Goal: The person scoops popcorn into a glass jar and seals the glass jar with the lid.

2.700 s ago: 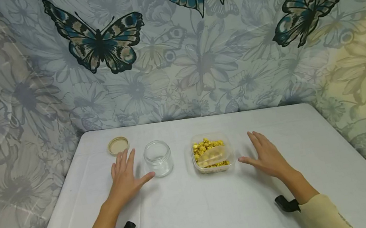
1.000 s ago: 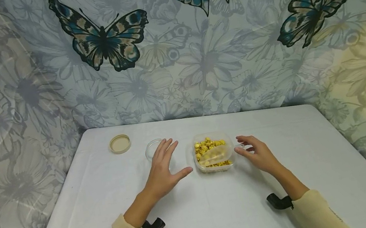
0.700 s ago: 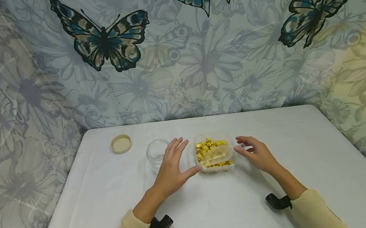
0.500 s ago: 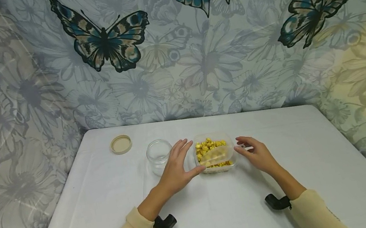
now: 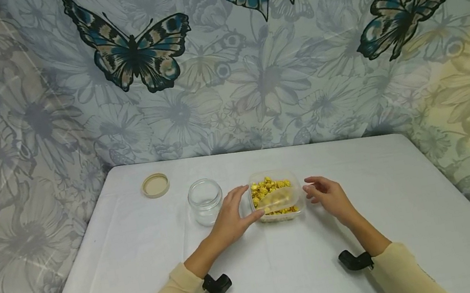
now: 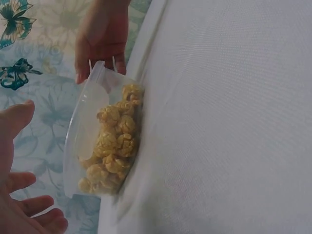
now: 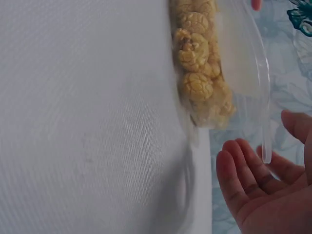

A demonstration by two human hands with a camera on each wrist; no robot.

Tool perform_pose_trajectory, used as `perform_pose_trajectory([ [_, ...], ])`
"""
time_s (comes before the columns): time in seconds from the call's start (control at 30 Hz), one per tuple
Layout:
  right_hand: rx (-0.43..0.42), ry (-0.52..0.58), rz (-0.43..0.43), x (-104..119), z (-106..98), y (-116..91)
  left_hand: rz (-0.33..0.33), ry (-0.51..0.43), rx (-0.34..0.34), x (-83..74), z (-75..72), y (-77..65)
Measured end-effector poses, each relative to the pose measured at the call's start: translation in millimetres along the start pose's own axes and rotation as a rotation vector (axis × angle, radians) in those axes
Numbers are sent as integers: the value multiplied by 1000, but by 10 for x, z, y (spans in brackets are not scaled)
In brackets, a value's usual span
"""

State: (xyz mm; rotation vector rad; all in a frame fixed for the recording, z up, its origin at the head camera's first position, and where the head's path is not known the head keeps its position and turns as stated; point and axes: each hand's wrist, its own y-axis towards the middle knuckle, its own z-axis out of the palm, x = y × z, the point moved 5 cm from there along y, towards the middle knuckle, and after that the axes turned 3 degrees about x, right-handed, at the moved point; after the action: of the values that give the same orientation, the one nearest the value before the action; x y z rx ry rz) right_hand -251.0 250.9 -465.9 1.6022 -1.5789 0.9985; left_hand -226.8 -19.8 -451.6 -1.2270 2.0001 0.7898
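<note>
A clear plastic food box with a lid holds yellow caramel popcorn and stands on the white table. My left hand is at the box's left side, its thumb and fingers spread; the left wrist view shows those fingers apart from the lid. On the opposite side is my right hand, its fingers loosely bent. In the right wrist view, the lid's side flap reaches between the thumb and the fingers without being pinched. Left of the box stands a glass jar, uncovered, close to my left hand.
A gold-coloured round jar lid lies on the table at the back left. White cloth covers the table. Curtains with butterflies and flowers hang right behind the far edge. A black wrist camera sits on the left forearm.
My left hand has moved right, from between the jar lid and jar to the box's left side. My right hand came in to the box's right edge, then its fingers loosened by the flap.
</note>
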Motion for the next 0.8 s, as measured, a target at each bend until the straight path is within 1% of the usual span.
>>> perform_pose_trajectory([
  [0.2, 19, 148, 132, -44, 32, 0, -52, -28, 25, 79, 75, 32],
  [0.27, 24, 204, 157, -45, 41, -5, -69, -41, 31, 98, 96, 35],
  [0.4, 39, 276, 207, -56, 65, -7, -101, -69, 42, 136, 132, 44],
  [0.6, 65, 344, 300, -80, 109, 0, -103, -77, 35, 175, 169, 69],
  [0.7, 65, 379, 334, -99, 125, 3, -102, -72, 26, 189, 181, 75],
  [0.8, 59, 404, 355, -120, 132, 0, -83, -68, 16, 186, 184, 82],
])
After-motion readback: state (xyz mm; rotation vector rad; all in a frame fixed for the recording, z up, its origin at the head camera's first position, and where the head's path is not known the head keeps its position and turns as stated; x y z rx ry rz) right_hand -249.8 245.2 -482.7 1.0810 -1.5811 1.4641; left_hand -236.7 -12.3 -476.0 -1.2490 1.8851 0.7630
